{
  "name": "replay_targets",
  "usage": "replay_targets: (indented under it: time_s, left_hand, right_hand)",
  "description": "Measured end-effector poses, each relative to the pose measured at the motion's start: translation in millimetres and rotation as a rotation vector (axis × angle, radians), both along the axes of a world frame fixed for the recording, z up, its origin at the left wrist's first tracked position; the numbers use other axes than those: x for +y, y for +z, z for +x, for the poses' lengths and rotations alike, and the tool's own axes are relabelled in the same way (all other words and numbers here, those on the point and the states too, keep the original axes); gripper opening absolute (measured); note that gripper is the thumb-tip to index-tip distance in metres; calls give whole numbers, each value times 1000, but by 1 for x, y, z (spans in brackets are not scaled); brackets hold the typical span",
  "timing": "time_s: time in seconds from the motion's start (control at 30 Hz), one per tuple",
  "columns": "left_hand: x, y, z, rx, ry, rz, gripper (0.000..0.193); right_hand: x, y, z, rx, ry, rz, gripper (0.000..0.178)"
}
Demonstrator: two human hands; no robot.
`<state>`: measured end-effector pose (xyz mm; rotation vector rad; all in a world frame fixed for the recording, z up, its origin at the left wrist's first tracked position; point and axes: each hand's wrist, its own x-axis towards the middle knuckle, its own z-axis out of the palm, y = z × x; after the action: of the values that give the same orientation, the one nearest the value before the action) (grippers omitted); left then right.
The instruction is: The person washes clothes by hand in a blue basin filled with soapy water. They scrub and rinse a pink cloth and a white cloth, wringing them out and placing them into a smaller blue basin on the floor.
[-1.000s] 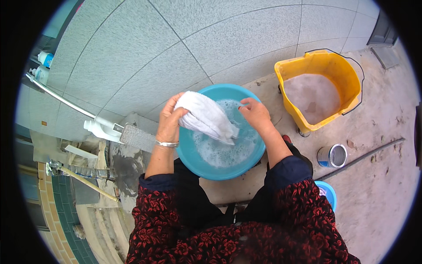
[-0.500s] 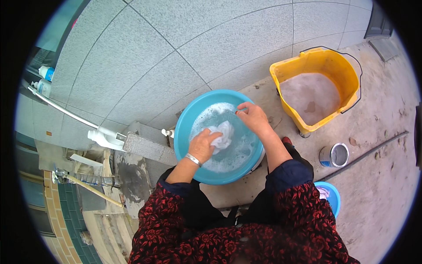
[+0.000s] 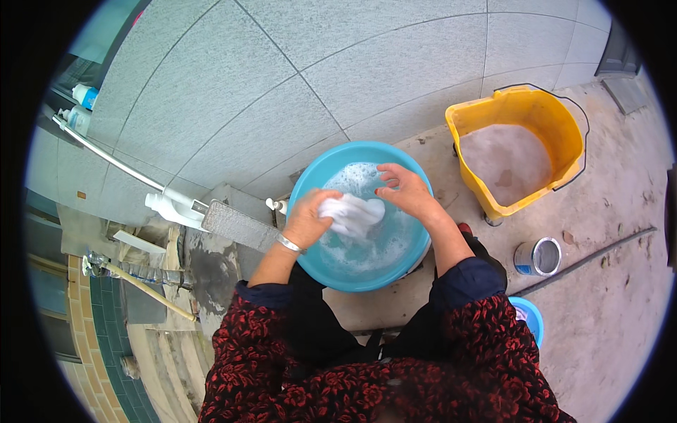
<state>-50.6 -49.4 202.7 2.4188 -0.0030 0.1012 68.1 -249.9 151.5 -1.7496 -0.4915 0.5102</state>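
Observation:
A light blue basin holds soapy water with foam on its surface. Over the left side of that water, my left hand grips a bunched, wet white cloth. The cloth's loose end hangs to the right of the fingers, and its exact kind is not plain. My right hand hovers above the basin's right side, its fingers parted and curled a little with nothing between them. A small gap separates it from the cloth. A silver bracelet circles my left wrist.
A yellow wheeled bucket with murky, foamy water stands to the right. Nearer are an open tin can, a dark hose and a small blue basin. A grey tiled wall rises behind; a narrow ledge lies left.
My left hand has lifted the white cloth up from the water and slightly left. My right hand has opened its fingers and lowered a little. The view has shifted slightly.

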Motion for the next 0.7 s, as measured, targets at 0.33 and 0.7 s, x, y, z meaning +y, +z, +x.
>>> replay_targets:
  time_s: [0.33, 0.7]
  left_hand:
    - [-48, 158, 17, -394, 195, -502, 47]
    - [48, 41, -49, -213, 476, -495, 47]
  right_hand:
    - [48, 30, -42, -433, 61, 103, 122]
    - [96, -9, -29, 352, -279, 687, 46]
